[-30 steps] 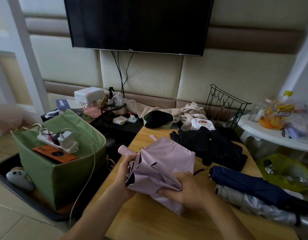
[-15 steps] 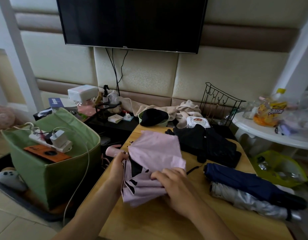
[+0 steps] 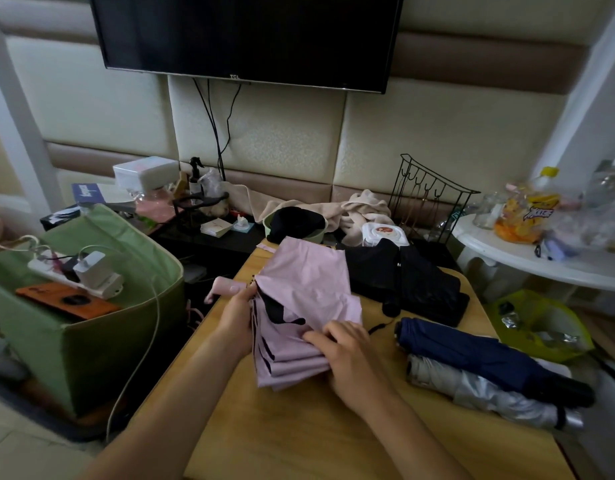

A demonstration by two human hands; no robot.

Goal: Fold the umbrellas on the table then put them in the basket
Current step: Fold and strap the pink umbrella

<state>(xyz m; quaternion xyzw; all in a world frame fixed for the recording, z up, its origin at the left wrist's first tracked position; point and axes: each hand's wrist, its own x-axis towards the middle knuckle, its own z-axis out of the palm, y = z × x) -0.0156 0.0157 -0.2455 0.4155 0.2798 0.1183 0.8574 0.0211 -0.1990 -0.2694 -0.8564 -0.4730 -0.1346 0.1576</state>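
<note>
Wooden table [image 3: 299, 427] is carrying the pink umbrella [image 3: 306, 306] at its left edge, long axis running from the handle, pointing left toward the green basket [image 3: 91, 341], rightward. Left hand [image 3: 235, 320] is gripping the handle end; right hand [image 3: 351, 362] is pinching the gathered pleats. Basket is lying nearer the left hand.
</note>
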